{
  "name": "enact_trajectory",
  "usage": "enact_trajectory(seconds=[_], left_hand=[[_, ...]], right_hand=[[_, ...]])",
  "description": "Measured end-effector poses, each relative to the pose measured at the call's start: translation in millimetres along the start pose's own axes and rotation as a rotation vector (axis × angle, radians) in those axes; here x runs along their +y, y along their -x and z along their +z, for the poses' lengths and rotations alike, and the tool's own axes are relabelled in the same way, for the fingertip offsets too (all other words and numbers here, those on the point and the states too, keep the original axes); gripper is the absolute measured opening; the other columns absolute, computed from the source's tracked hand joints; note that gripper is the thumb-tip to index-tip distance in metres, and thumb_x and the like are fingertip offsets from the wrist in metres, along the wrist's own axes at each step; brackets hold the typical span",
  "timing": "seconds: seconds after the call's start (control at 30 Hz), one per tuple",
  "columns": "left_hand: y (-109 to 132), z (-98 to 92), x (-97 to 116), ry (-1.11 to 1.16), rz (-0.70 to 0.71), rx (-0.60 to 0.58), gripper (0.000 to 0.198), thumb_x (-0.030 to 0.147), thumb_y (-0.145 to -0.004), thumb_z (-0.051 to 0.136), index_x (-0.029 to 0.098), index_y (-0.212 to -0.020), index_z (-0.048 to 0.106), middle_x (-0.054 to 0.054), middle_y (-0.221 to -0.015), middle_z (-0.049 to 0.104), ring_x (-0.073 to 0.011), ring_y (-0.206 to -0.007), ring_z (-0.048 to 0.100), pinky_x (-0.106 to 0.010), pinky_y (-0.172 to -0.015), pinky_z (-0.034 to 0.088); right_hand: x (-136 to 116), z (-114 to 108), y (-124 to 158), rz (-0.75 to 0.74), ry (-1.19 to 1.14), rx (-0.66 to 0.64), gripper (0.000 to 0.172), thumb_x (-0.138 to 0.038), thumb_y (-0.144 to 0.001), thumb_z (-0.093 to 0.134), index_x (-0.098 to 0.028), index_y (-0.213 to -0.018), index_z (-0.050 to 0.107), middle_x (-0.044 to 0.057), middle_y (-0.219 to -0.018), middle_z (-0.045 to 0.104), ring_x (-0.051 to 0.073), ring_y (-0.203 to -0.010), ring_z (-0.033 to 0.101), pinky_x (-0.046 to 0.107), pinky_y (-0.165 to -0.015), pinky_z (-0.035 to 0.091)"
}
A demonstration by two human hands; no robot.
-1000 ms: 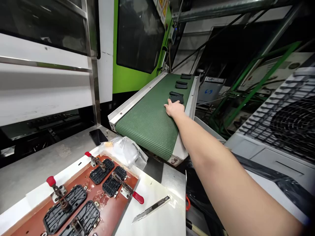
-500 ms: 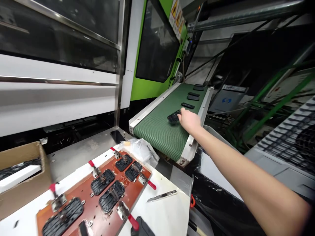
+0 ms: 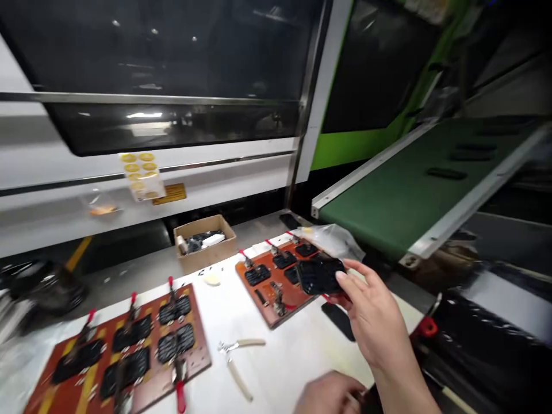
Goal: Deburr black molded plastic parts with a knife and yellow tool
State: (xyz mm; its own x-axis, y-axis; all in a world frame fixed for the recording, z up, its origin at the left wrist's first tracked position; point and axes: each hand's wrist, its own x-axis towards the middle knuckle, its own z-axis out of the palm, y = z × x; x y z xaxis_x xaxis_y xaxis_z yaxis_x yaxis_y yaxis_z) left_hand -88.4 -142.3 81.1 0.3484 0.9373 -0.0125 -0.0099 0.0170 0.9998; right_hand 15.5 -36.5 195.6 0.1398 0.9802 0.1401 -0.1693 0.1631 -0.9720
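My right hand [image 3: 371,313] holds a black ribbed plastic moulding [image 3: 319,276] by its edge, just above the near corner of a brown fixture board [image 3: 276,305]. That board carries several black mouldings under red-handled toggle clamps. My left hand [image 3: 330,394] sits at the bottom edge of the view, partly cut off, and its fingers are hard to make out. A flat black piece [image 3: 338,321] lies on the white table [image 3: 276,368] below my right hand. Cream-handled pliers [image 3: 237,359] lie further left.
A second brown fixture board [image 3: 116,356] with clamps stands at the left. Behind it are a cardboard box [image 3: 204,244] and a plastic bag [image 3: 334,241]. A green conveyor belt [image 3: 401,195] with dark parts [image 3: 446,173] runs at the right, beside a green-and-white machine.
My view has swung left, so the conveyor sits further right. My right hand has left the belt and now holds a black moulding above the table. My left hand has come into view.
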Motion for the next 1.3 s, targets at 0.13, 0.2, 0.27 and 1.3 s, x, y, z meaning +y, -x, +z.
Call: enact_trajectory(seconds=[0.13,0.2,0.27,1.3], left_hand=[[98,-68.1,0,0.232,-0.082,0.403,0.068,0.073,-0.095,0.023,0.022,-0.134,0.045,-0.013,-0.115,0.062,-0.0165,-0.067,0.065,-0.034,-0.058,0.056],[159,-98.5,8,0.406,-0.071,0.61,0.066,0.073,-0.092,0.039,0.021,-0.132,0.048,-0.014,-0.113,0.064,-0.0209,-0.073,0.068,-0.033,-0.056,0.056],[216,-117.0,19,0.374,-0.106,0.767,0.058,0.061,-0.088,0.061,0.019,-0.127,0.052,-0.009,-0.091,0.068,-0.0199,-0.068,0.067,-0.03,-0.055,0.054],[392,-385.7,-24,-0.005,-0.431,1.252,0.059,0.056,-0.072,0.079,0.01,-0.107,0.068,-0.005,-0.076,0.072,-0.0147,-0.058,0.062,-0.025,-0.055,0.051]], right_hand=[[47,45,114,0.185,-0.018,-0.107,0.065,-0.056,-0.076,0.079,-0.023,-0.124,0.05,0.004,-0.089,0.067,0.019,-0.069,0.065,0.025,-0.054,0.055],[72,76,173,0.262,-0.024,-0.241,0.062,-0.058,-0.083,0.072,-0.023,-0.128,0.047,0.006,-0.094,0.068,0.021,-0.072,0.067,0.029,-0.06,0.057],[88,106,223,0.275,0.005,-0.402,0.057,-0.06,-0.088,0.065,-0.021,-0.127,0.051,0.004,-0.088,0.068,0.021,-0.073,0.067,0.03,-0.066,0.056],[114,270,264,0.332,0.709,-1.227,0.044,-0.052,-0.104,0.04,-0.02,-0.078,0.057,0.0,-0.071,0.061,0.016,-0.067,0.054,0.027,-0.062,0.035]])
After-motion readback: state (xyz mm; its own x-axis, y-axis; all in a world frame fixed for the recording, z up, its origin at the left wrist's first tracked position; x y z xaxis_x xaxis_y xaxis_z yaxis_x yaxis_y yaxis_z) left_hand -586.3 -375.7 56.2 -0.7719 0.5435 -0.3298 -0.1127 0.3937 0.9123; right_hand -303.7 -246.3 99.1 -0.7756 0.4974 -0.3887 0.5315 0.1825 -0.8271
